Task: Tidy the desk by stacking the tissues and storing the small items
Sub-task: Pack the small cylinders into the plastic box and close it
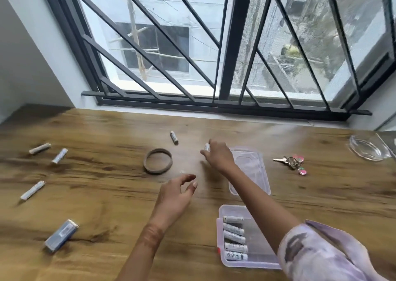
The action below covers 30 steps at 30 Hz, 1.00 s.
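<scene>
My right grip (218,155) is pinched on one battery (206,147) at the fingertips, just above the counter (107,205). The left grip (174,196) hangs nearer me, fingers loosely curled and apart, nothing in it.

The storage box (260,253), w/ a row of batteries already inside, sits well back toward me from the right grip. Its lid (255,173) lies just right of that grip. A loose battery (174,137) lies just left of it & beyond. The tissue pack (61,235) is far left of the left grip.

Batteries look small, stiff, smooth and round, so they'll prob. roll or slip. Best pinched across the middle. The tissue pack looks light & soft, so I'd take it by the long sides.
</scene>
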{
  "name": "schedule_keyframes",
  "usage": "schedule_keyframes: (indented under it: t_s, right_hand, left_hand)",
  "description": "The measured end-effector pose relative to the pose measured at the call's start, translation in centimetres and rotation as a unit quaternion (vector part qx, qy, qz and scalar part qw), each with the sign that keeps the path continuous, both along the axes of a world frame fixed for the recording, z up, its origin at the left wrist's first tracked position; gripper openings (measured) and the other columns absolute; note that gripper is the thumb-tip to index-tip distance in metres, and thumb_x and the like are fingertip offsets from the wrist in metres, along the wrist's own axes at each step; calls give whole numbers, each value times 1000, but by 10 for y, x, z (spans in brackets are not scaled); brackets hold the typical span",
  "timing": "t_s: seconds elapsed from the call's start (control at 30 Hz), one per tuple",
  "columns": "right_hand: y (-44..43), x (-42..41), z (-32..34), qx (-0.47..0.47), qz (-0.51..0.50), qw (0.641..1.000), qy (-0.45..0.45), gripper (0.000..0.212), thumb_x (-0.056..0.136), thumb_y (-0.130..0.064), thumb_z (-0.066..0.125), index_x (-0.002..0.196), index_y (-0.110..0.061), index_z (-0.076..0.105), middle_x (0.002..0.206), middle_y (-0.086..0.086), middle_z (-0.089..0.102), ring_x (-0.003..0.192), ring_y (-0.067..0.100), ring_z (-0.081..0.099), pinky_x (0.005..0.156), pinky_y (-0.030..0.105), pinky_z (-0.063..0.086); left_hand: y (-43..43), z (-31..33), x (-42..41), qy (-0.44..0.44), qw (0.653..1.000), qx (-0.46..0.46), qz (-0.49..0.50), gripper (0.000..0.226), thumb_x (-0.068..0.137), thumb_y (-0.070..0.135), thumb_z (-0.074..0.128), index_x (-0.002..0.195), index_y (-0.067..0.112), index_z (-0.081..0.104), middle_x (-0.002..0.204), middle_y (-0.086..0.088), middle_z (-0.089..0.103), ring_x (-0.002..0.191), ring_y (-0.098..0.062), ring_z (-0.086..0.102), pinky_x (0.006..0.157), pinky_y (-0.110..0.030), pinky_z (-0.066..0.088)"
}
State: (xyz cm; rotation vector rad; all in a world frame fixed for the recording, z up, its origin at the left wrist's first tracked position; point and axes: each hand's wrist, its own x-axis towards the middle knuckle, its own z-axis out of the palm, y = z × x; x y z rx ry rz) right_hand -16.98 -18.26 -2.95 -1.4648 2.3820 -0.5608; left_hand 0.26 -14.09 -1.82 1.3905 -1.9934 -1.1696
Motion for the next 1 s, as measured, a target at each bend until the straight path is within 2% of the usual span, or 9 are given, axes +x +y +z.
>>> schedule_keyframes:
  t_s: [0.07,0.2,0.33,0.53,0.63,0.77,0.87,0.93,1.0]
  right_hand:
    - [-10,2,-5,29,-6,1000,11,30,90,-26,56,108,-2,51,113,18,57,103,35,56,75,35,43]
    - [-16,2,-12,31,-11,999,14,14,88,-10,48,96,-1,54,107,19,58,94,36,57,64,30,36]
    - [-7,0,-11,12,-7,1000,-28,20,82,-12,53,93,4,58,98,20,61,90,36,56,67,35,40]
    - [32,6,9,-84,-46,979,-181,19,81,-14,59,98,-7,64,78,5,64,75,22,61,73,35,52]
    - [48,8,17,-104,-72,959,-255,18,81,-11,58,98,-10,63,81,6,65,76,22,65,70,36,57]
    - [55,12,22,-115,-104,925,-347,13,84,-5,56,92,-14,60,86,10,66,71,19,66,66,30,57]
    - [51,18,23,-144,-131,889,-414,15,86,-1,53,91,-15,57,89,14,64,69,18,64,67,29,56]
    - [45,24,24,-163,-160,848,-479,14,87,1,50,98,-6,56,88,15,62,72,20,65,66,26,57]
    - [38,32,26,-174,-187,790,-558,12,90,1,46,99,-1,54,88,15,59,75,22,66,65,25,57]
  left_hand:
    - [-8,0,2,-1,1000,0,6,27,88,23,60,114,19,66,116,3,67,111,-9,58,92,-21,43]
    - [-30,0,-3,-21,999,-11,39,23,87,23,60,108,17,68,108,-1,70,104,-14,62,90,-27,49]
    - [-76,4,-23,-58,991,-65,101,25,85,22,60,106,10,67,105,-9,71,101,-24,63,84,-27,46]
    - [-154,-7,-53,-120,984,-58,115,36,84,27,62,103,-3,57,105,-22,65,101,-36,61,80,-36,47]
    - [-173,-17,-62,-145,982,-31,117,41,83,33,64,102,-3,56,102,-21,66,96,-35,63,76,-36,50]
    - [-178,-22,-67,-177,977,-27,118,27,80,17,63,97,-4,60,102,-23,65,93,-38,62,72,-35,49]
    - [-177,-24,-64,-127,986,2,109,25,72,18,64,81,-6,66,87,-23,69,85,-36,65,68,-34,51]
    - [-168,-23,-58,-45,993,44,103,22,68,19,64,72,-2,71,72,-19,71,74,-31,68,68,-37,57]
    - [-146,-17,-48,69,987,98,109,17,72,13,68,82,-1,72,68,-12,69,63,-22,66,68,-33,57]
